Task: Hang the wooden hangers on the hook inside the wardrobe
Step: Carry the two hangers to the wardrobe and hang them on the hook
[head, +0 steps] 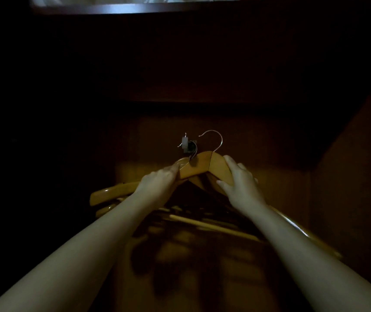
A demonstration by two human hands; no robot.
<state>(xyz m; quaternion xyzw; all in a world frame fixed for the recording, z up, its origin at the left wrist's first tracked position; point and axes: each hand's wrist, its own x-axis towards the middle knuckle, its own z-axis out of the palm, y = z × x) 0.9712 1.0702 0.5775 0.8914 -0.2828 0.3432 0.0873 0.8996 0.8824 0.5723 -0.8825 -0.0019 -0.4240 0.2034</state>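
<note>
Wooden hanger [204, 164], gripped on both shoulders by the left hand [159, 181] and right hand [239, 183], is raised inside the dark wardrobe, its wire loop [212, 138] just right of the wall hook [185, 143], apparently lining up beside hangers already hung [110, 194].

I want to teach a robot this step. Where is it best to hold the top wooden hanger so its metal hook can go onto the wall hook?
Probably grip the top wooden hanger by both sloping shoulders just beside the peak, coming from the front, as the left hand and right hand do. That keeps its metal hook upright and free beside the wall hook.
</note>
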